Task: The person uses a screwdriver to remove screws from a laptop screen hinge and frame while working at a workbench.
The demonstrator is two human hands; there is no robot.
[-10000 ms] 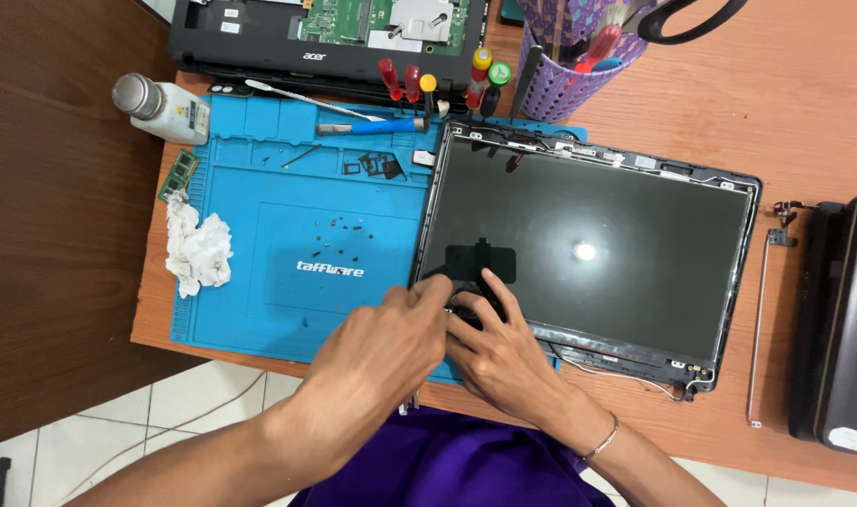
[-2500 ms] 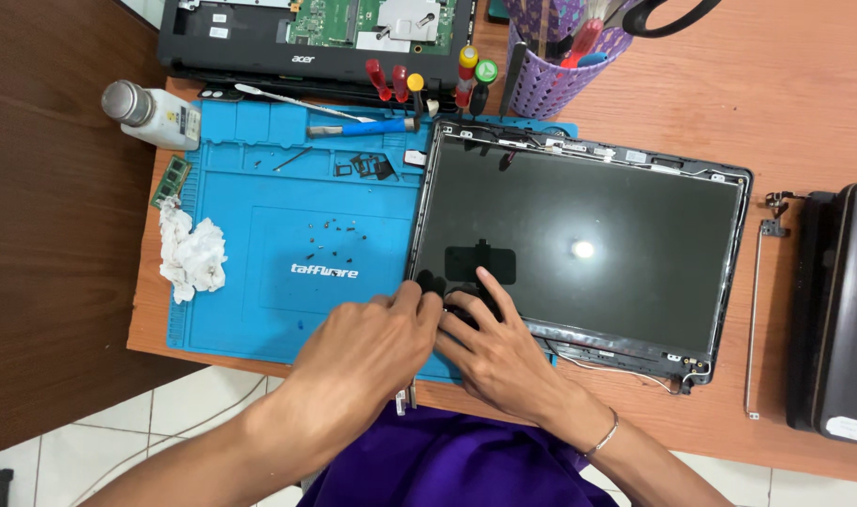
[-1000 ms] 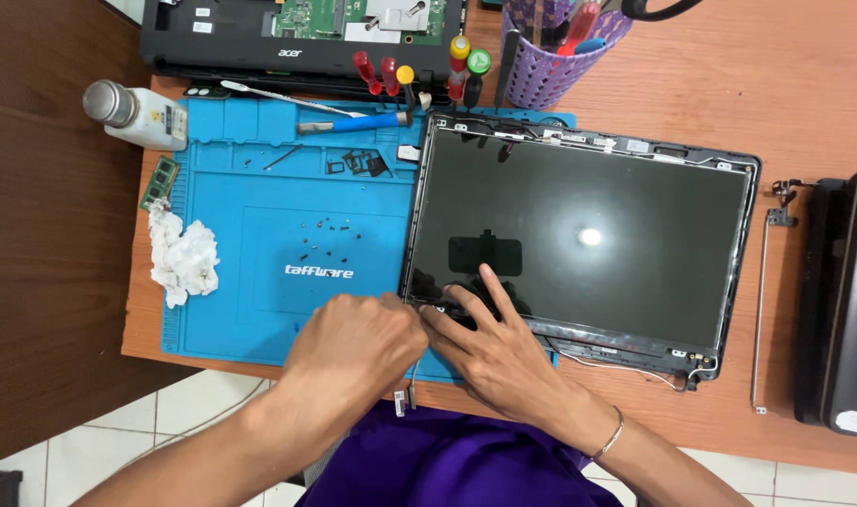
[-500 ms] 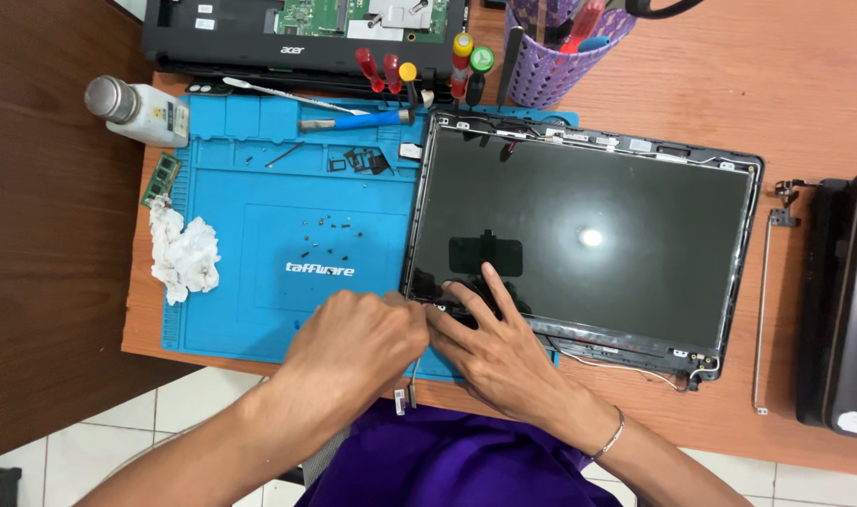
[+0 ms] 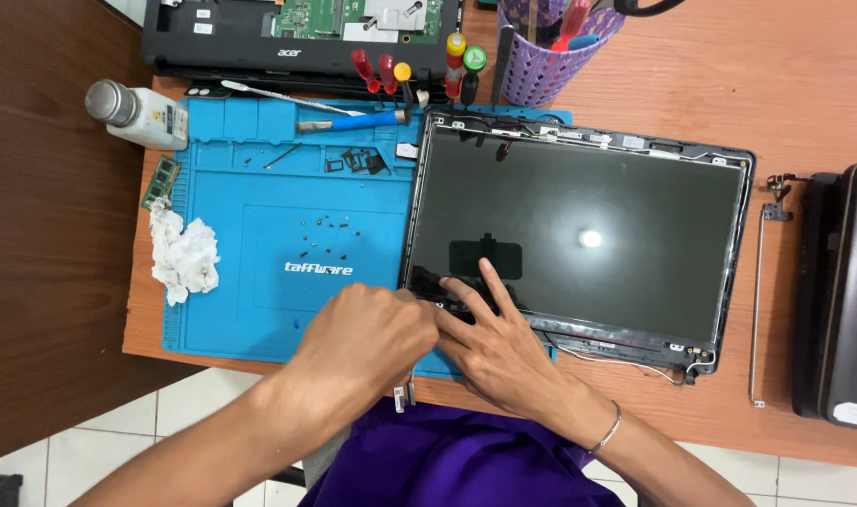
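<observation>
Hands meet at the near left corner of the screen panel [image 5: 579, 235], which lies flat, half on the blue mat [image 5: 260, 235]. The left hand [image 5: 367, 343] is curled closed at the panel's edge, its grip hidden; the right hand [image 5: 499, 352] presses spread fingers on the glass. Farther back sit loose screws [image 5: 325, 230], screwdrivers [image 5: 382, 70] and an opened laptop base [image 5: 297, 33].

I have one view only, from the camera on my head, looking almost straight down on the table [image 5: 804, 56] from fairly close above. My body is at the bottom edge, my forearms entering from there. The far table edge runs out of the top of the frame, and floor tiles [image 5: 213, 404] show at the lower left beside a dark wooden surface [image 5: 44, 235].
</observation>
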